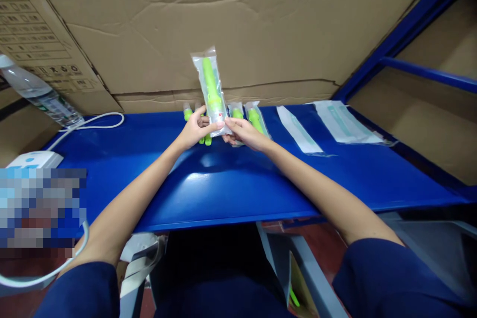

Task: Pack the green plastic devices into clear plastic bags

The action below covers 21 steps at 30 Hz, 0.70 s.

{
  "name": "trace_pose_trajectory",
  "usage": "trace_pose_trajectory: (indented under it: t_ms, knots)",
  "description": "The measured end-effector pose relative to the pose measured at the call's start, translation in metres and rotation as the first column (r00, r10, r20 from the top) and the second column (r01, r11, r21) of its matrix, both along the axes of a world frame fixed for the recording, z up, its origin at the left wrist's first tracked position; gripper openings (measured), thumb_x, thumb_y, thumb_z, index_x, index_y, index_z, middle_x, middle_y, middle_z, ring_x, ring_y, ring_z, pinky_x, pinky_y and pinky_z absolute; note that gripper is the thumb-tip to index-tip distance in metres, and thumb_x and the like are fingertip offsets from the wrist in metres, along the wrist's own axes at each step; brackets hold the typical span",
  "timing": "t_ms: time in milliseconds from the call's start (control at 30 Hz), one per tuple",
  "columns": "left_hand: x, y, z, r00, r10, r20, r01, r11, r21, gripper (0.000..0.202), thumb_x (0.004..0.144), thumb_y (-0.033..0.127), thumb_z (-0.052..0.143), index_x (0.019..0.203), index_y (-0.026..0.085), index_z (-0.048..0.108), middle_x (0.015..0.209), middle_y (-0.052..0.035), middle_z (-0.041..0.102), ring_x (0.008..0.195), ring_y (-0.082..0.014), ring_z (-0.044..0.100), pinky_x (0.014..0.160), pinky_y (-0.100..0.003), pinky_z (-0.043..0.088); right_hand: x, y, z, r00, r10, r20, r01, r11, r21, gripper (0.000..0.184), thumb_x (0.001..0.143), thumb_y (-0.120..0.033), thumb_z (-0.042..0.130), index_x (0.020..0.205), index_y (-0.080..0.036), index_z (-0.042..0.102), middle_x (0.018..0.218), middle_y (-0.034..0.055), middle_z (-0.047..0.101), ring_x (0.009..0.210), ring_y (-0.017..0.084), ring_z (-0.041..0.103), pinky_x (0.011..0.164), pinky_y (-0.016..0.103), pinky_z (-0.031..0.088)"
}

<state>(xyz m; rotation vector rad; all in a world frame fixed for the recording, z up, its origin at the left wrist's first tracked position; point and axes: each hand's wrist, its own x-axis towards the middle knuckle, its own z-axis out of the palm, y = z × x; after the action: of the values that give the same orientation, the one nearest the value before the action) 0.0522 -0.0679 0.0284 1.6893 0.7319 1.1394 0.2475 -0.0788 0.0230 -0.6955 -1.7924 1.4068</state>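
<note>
A long lime-green item with a clear end, sealed in a clear plastic bag [211, 84], is held up over the blue table [223, 194]. My left hand [193, 130] pinches the bag's lower left edge between thumb and fingers. At the lower right corner, my right hand [246, 132] grips the same bag. Unbagged green pieces [187, 113] lie behind my left hand, partly hidden. Beyond my right hand rest two more bagged green items, one [237, 111] partly covered and the other [257, 120] plainer to see. What exactly the green items are, I cannot make out.
Flat plastic sleeves [300, 130] and a wider stack of them [346, 121] lie on the right. At left are a plastic bottle [44, 94], a white cable [100, 121] and a white box [37, 159]. Cardboard [261, 25] and a blue frame [398, 25] bound the table.
</note>
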Motion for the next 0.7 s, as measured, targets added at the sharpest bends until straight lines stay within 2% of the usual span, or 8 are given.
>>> trace_pose_trajectory:
  t_ms: [67, 167, 267, 367, 467, 567, 700]
  knots:
    - [0.001, 0.0, 0.001, 1.0, -0.027, 0.002, 0.027, 1.0, -0.005, 0.074, 0.067, 0.055, 0.087, 0.119, 0.011, 0.058, 0.094, -0.0098, 0.076, 0.079, -0.019, 0.075, 0.072, -0.027, 0.059, -0.001, -0.002, 0.0, 1.0, 0.01, -0.024, -0.01, 1.0, -0.011, 0.063, 0.083, -0.08, 0.06, 0.085, -0.017, 0.053, 0.064, -0.0024, 0.058, 0.047, 0.005, 0.045, 0.044, 0.019, 0.034]
    - [0.0, 0.0, 0.003, 0.999, -0.044, -0.019, 0.044, 0.999, 0.018, 0.071, 0.068, 0.055, 0.086, 0.117, 0.012, 0.06, 0.097, -0.0087, 0.076, 0.082, -0.0184, 0.074, 0.074, -0.027, 0.058, -0.003, -0.003, 0.0, 0.999, -0.018, -0.037, 0.02, 0.999, 0.039, 0.063, 0.082, -0.079, 0.06, 0.086, -0.018, 0.052, 0.061, -0.0049, 0.054, 0.045, 0.004, 0.043, 0.043, 0.018, 0.032]
    - [0.0, -0.004, 0.007, 0.998, -0.022, -0.053, 0.026, 0.996, 0.081, 0.071, 0.069, 0.056, 0.086, 0.118, 0.012, 0.06, 0.103, -0.0089, 0.076, 0.089, -0.02, 0.073, 0.079, -0.028, 0.058, -0.003, -0.005, 0.0, 0.998, -0.05, -0.033, 0.053, 0.993, 0.102, 0.062, 0.082, -0.079, 0.061, 0.088, -0.018, 0.052, 0.06, -0.0056, 0.053, 0.046, 0.004, 0.044, 0.043, 0.017, 0.032]
    - [0.0, -0.01, 0.008, 0.997, 0.007, -0.082, 0.003, 0.993, 0.114, 0.068, 0.075, 0.064, 0.077, 0.116, 0.011, 0.061, 0.104, -0.0098, 0.074, 0.09, -0.0196, 0.072, 0.078, -0.027, 0.056, -0.006, -0.007, -0.001, 0.996, -0.076, -0.05, 0.082, 0.987, 0.139, 0.061, 0.083, -0.077, 0.062, 0.092, -0.017, 0.053, 0.059, -0.0056, 0.052, 0.047, 0.005, 0.045, 0.042, 0.018, 0.032]
    - [0.0, -0.012, 0.006, 0.991, 0.039, -0.126, -0.021, 0.99, 0.138, 0.068, 0.077, 0.074, 0.069, 0.102, 0.01, 0.065, 0.088, -0.0074, 0.072, 0.076, -0.016, 0.067, 0.067, -0.024, 0.051, -0.009, -0.009, -0.001, 0.993, -0.088, -0.074, 0.1, 0.98, 0.174, 0.059, 0.085, -0.076, 0.06, 0.091, -0.018, 0.053, 0.059, -0.0055, 0.052, 0.046, 0.005, 0.043, 0.042, 0.019, 0.032]
    - [0.0, -0.012, 0.004, 0.982, 0.07, -0.174, -0.04, 0.985, 0.17, 0.07, 0.08, 0.081, 0.058, 0.084, 0.012, 0.065, 0.068, -0.0022, 0.062, 0.059, -0.01, 0.053, 0.052, -0.021, 0.038, -0.011, -0.008, -0.002, 0.991, -0.105, -0.085, 0.121, 0.97, 0.213, 0.059, 0.087, -0.076, 0.057, 0.084, -0.018, 0.052, 0.059, -0.0048, 0.053, 0.045, 0.005, 0.042, 0.043, 0.019, 0.033]
    - [0.0, -0.011, 0.005, 0.984, 0.062, -0.164, -0.034, 0.985, 0.169, 0.069, 0.081, 0.083, 0.055, 0.073, 0.015, 0.06, 0.059, 0.0011, 0.052, 0.052, -0.0071, 0.04, 0.047, -0.02, 0.029, -0.011, -0.008, -0.001, 0.99, -0.121, -0.074, 0.134, 0.969, 0.208, 0.06, 0.086, -0.078, 0.056, 0.082, -0.018, 0.052, 0.057, -0.0046, 0.053, 0.044, 0.005, 0.042, 0.042, 0.019, 0.032]
